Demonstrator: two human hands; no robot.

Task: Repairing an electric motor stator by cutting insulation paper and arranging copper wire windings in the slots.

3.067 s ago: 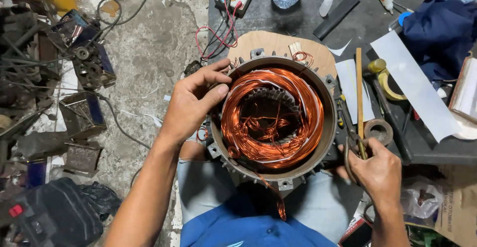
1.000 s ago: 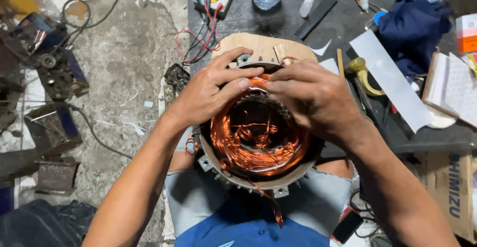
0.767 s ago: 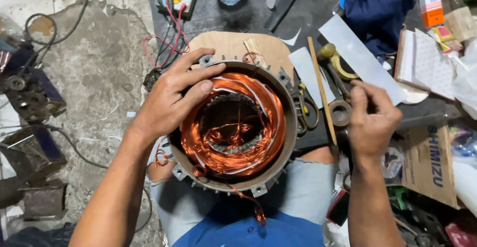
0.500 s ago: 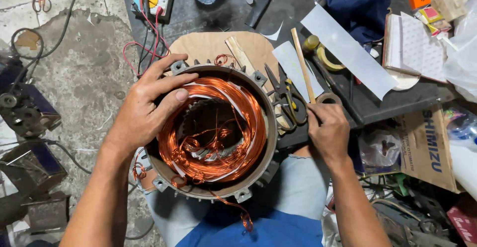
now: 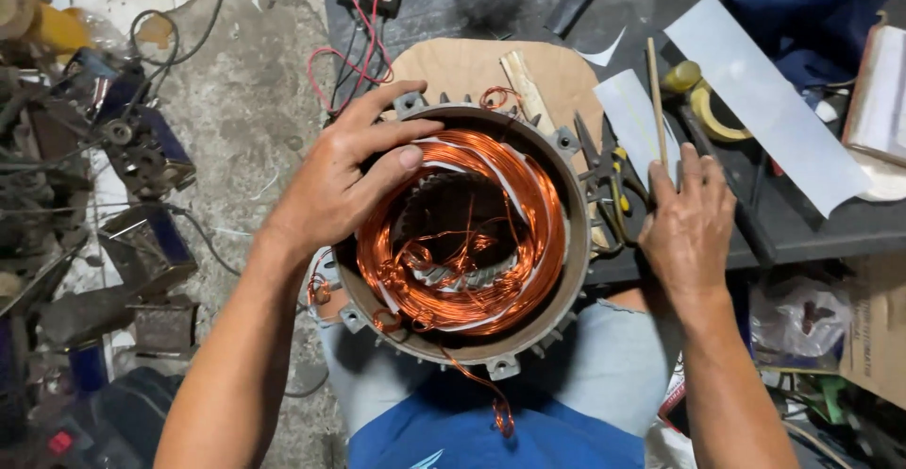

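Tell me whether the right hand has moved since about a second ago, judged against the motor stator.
Yes. The right hand has left the top of the motor stator, where it rested beside the left hand, and gone to the stator's right, onto the thin wooden stick.

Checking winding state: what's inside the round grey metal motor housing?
Inside the round grey metal motor housing: copper wire coils with white insulating strips and loose strands. The left hand covers the upper-left part.

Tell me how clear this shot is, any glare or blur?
Head view: mostly sharp, evenly lit; copper windings glint brightly without washing out; left hand and right hand are crisp; the left-edge clutter sits in dimmer shadow; edges bow slightly, wide-angle.
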